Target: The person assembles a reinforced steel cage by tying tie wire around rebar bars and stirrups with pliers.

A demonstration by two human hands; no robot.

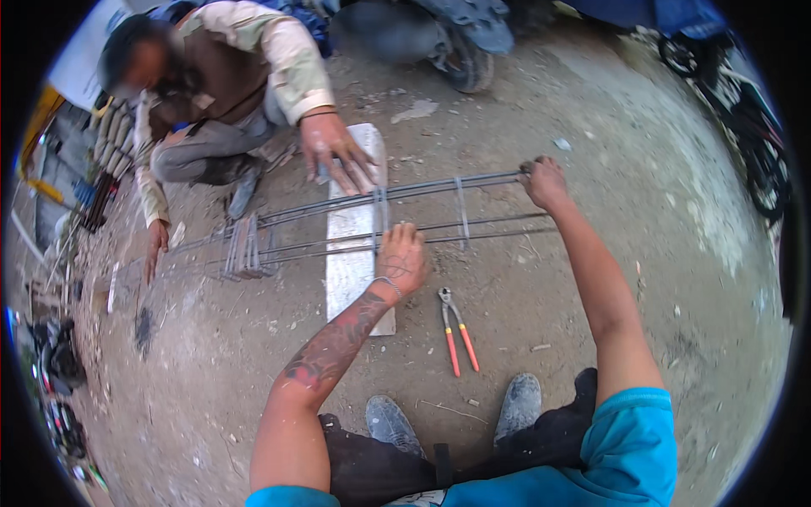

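Observation:
A long rebar cage (498,179) of thin steel bars runs across in front of me, raised off the ground where it crosses a white board (348,291). My left hand (402,258) is closed round the near bars beside a square stirrup (382,207) over the board. At the bars' right end, my right hand (547,183) is closed on the far pair of bars. Another stirrup (463,213) stands between my hands. Several stirrups (243,250) are bunched together farther left. Nearest my feet, pincers with red handles (457,331) lie on the ground.
A co-worker crouches at the far left, one hand (336,154) at the far bars above the board, the other (155,245) lowered by the cage's left end. A motorbike wheel (467,68) stands behind, another motorbike (756,152) at right. My shoes (517,404) are below the pincers.

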